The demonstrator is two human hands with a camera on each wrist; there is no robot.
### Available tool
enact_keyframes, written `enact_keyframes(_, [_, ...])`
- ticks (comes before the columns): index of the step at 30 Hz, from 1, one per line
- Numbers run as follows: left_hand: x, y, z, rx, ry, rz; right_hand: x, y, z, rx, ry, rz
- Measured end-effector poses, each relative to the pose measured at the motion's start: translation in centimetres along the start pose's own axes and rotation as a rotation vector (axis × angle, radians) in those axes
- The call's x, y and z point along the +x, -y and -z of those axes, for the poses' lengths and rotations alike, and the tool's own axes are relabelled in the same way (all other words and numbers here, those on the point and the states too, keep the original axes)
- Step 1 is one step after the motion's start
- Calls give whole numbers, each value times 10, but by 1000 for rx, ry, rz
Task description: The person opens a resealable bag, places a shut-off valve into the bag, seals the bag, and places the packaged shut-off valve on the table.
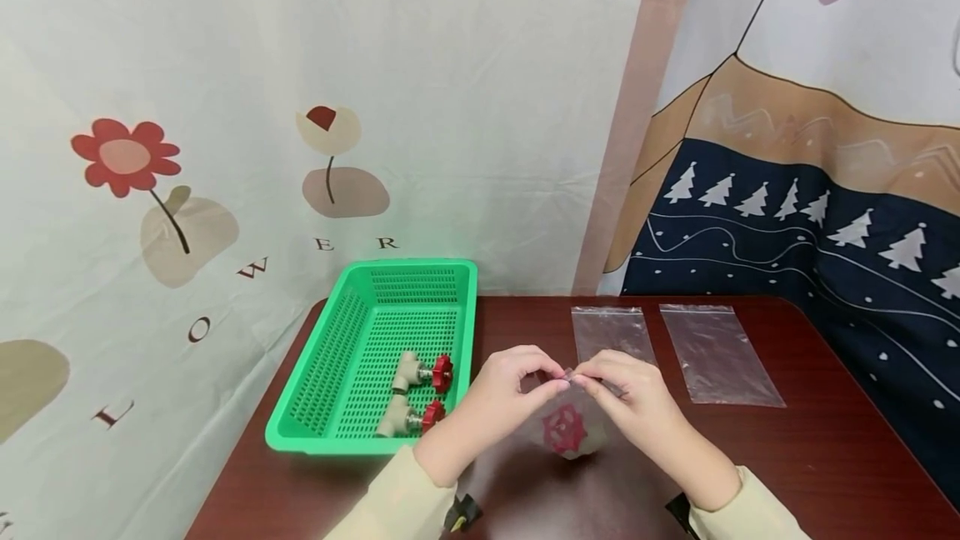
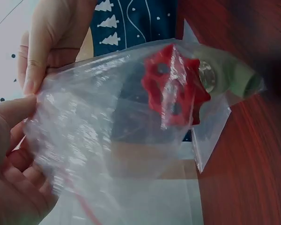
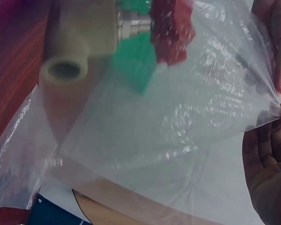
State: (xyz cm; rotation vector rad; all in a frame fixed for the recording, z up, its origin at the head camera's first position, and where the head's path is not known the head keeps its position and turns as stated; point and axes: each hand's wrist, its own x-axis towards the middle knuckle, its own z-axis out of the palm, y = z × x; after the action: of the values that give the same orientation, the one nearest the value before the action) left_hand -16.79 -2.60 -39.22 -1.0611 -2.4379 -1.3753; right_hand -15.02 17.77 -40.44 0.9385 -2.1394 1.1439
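- Left hand [image 1: 504, 392]: thumb and fingers pinch the mouth edge of a clear plastic bag [image 2: 84, 136], presumably to steady the film.
- Right hand [image 1: 632, 394]: pinches the same edge just beside the left; two close grips suit fine control of thin film. Whether the mouth is sealed cannot be told.
- Bagged valve [image 1: 564, 429]: inside the held bag, at the end away from the fingers, its red handwheel showing through the film. This position leaves the mouth region free of bulk. Contact between bag and tabletop [image 1: 817, 448] cannot be confirmed.
- Near flat bag [image 1: 615, 327] and far flat bag [image 1: 720, 357]: laid side by side beyond the right hand, strip ends away from the person; this arrangement probably eases pickup.
- Green basket [image 1: 337, 445]: on the left, holding an upper valve [image 1: 407, 373] and a lower valve [image 1: 396, 417] near its right wall, apparently within easy reach. Their handwheels point right.
- Printed curtain [image 1: 487, 107]: behind the tabletop, serving as backdrop.
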Motion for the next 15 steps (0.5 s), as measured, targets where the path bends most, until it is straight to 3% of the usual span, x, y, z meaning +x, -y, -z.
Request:
enact_keyframes(5, [2, -3, 0, -28, 11, 56, 2, 1, 2, -27, -1, 38])
enact_keyframes(9, [2, -4, 0, 8, -1, 28, 4, 1, 3, -42, -5, 60])
enact_keyframes(15, [1, -5, -3, 31, -28, -14, 3, 2, 1, -17, -10, 32])
